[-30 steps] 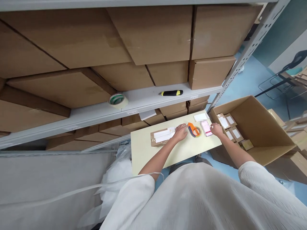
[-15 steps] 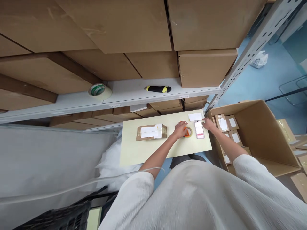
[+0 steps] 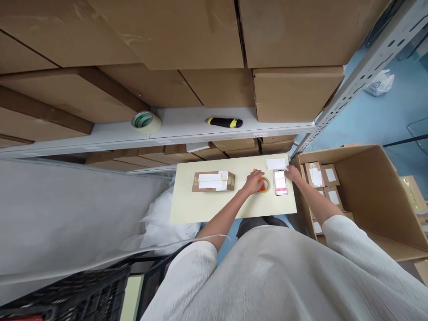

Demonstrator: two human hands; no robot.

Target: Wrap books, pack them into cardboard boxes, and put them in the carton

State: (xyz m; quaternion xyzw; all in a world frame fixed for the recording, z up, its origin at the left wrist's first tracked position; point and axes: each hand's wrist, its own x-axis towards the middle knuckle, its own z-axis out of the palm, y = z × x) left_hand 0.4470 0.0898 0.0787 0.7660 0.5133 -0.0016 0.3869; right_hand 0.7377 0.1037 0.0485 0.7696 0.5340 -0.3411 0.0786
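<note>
On a pale yellow board (image 3: 187, 209) lies a small taped carton (image 3: 214, 181) with white labels on top. My left hand (image 3: 254, 181) is closed on an orange tape dispenser (image 3: 255, 170) that stands beside or in a roll of tape (image 3: 265, 184). Near the board's right edge, a phone (image 3: 281, 183) with a lit screen lies below a white label sheet (image 3: 276, 164). My right hand (image 3: 292, 173) is at the right end of that sheet, fingers pinched together at its corner; what they hold is too small to make out.
A large open carton (image 3: 377, 191) with several small labelled boxes stands at the right. Above the board, a metal shelf (image 3: 187, 129) carries big cartons, a tape roll (image 3: 146, 122) and a cutter (image 3: 224, 122). A black crate (image 3: 90, 294) is at the lower left.
The camera view has shifted slightly. Both hands keep nearly the same places over the board, and the carton, phone and tape roll lie as before.
</note>
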